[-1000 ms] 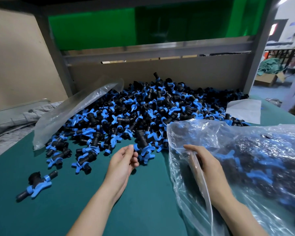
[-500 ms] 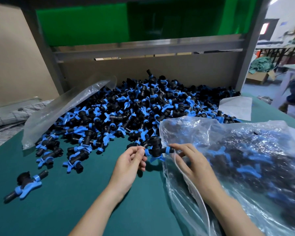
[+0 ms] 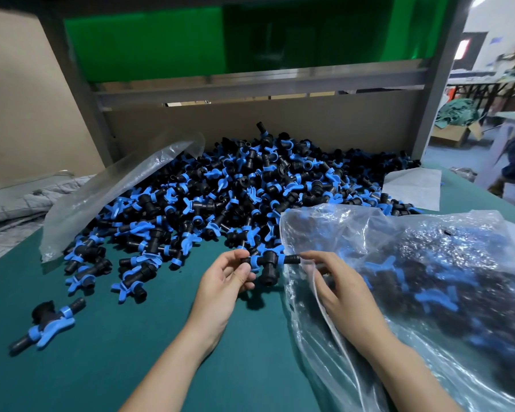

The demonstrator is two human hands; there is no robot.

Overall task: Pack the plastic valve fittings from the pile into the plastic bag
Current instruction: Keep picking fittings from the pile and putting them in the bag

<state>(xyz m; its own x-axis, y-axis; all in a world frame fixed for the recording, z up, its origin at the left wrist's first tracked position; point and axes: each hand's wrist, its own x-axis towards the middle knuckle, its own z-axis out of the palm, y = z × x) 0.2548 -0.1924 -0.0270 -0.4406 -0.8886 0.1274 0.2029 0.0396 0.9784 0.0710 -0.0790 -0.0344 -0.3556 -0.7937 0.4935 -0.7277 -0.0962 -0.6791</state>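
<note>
Valve fittings, black with blue handles, lie in one big pile (image 3: 250, 188) on the green table (image 3: 101, 367), too many to count; one lone fitting (image 3: 46, 325) lies apart at the left. One valve fitting (image 3: 268, 263) is held at the mouth of the filled plastic bag (image 3: 443, 263): the left hand (image 3: 225, 281) pinches its left stub between thumb and fingers, the right hand (image 3: 339, 286) pinches the right stub. A second, flat bag (image 3: 116, 188) rests on the pile. One second earlier the left hand held nothing and the right hand lay on the bag's rim.
</note>
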